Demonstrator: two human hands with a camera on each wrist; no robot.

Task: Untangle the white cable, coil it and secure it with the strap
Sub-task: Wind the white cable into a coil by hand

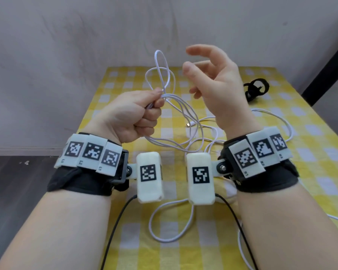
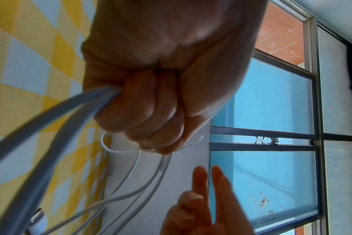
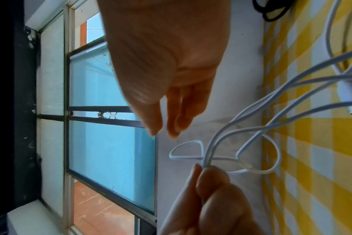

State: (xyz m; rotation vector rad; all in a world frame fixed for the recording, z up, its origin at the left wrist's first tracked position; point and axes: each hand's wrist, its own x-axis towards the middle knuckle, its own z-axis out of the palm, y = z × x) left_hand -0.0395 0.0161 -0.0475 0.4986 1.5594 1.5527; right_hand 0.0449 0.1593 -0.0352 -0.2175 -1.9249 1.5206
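My left hand [image 1: 142, 112] is raised above the table and grips a bunch of loops of the white cable [image 1: 165, 75]; two loops stick up past its knuckles, more strands hang down onto the cloth. In the left wrist view the fist [image 2: 151, 103] is closed round several strands of the cable [image 2: 50, 135]. My right hand [image 1: 211, 78] hovers just right of the loops, fingers spread and relaxed, holding nothing; its fingertips [image 3: 161, 127] point at the loops of the cable [image 3: 221, 151]. A cable plug [image 1: 188, 124] lies on the table. The black strap [image 1: 256, 89] lies at the far right.
The table wears a yellow and white checked cloth [image 1: 310, 172], with a plain wall right behind it. More white cable trails along the right side [image 1: 285, 125] and between my forearms [image 1: 170, 236]. A window [image 3: 103, 111] shows in both wrist views.
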